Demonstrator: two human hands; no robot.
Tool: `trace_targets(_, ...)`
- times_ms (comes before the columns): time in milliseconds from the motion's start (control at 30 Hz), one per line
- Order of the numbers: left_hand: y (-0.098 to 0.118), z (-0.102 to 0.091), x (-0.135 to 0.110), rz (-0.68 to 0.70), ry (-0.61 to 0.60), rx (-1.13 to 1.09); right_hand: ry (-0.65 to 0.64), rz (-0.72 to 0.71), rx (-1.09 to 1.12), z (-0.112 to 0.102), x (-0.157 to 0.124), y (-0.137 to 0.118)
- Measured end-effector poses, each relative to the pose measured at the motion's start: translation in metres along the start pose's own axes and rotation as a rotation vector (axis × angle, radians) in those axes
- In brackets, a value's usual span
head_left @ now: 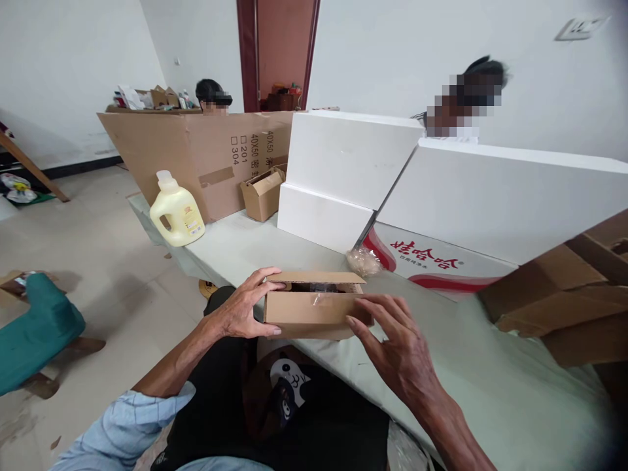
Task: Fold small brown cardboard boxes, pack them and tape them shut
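A small brown cardboard box [314,316] lies at the table's near edge, just above my lap. Its top flap stands partly raised, and through the gap something dark and some clear plastic show; what it is I cannot make out. My left hand [248,304] grips the box's left end, thumb low on the front and fingers over the top corner. On the right end, my right hand [392,333] has its fingertips along the top edge and its thumb against the front. Just beyond the box lies a crumpled clear plastic bundle [364,261].
White boxes [350,150] and a large brown carton [216,163] line the table's far side. A pale yellow jug [177,212] and a small open carton [262,196] stand before the carton. More brown boxes [564,288] are stacked at right. Two people sit beyond.
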State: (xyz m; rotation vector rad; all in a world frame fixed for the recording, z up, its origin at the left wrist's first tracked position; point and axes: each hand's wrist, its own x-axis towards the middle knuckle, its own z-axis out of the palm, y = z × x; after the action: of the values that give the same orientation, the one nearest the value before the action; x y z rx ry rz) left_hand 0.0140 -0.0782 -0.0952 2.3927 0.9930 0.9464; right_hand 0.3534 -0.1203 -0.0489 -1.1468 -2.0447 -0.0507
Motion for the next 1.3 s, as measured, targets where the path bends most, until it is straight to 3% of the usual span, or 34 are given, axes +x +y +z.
trace_targets(233,0.006,-0.001,-0.004,0.01,0.005,0.017,-0.142,0.045,-0.166,0.021,0.02,-0.01)
trace_targets(433,0.007,-0.001,-0.005,0.069,0.021,0.059,-0.182,0.047,-0.091,0.028,0.024,-0.017)
trace_targets(800,0.016,-0.004,-0.003,0.057,0.02,0.109,-0.013,0.24,0.205,0.039,0.024,-0.022)
trace_targets(933,0.016,-0.003,-0.003,0.086,0.017,0.16,0.054,0.163,0.232,0.042,0.025,-0.024)
trace_targets(1167,0.018,-0.007,-0.005,0.069,0.036,0.2,0.199,-0.16,0.143,0.047,0.013,-0.025)
trace_targets(1300,0.018,-0.008,-0.007,0.067,0.037,0.208,0.228,-0.259,0.104,0.049,0.002,-0.025)
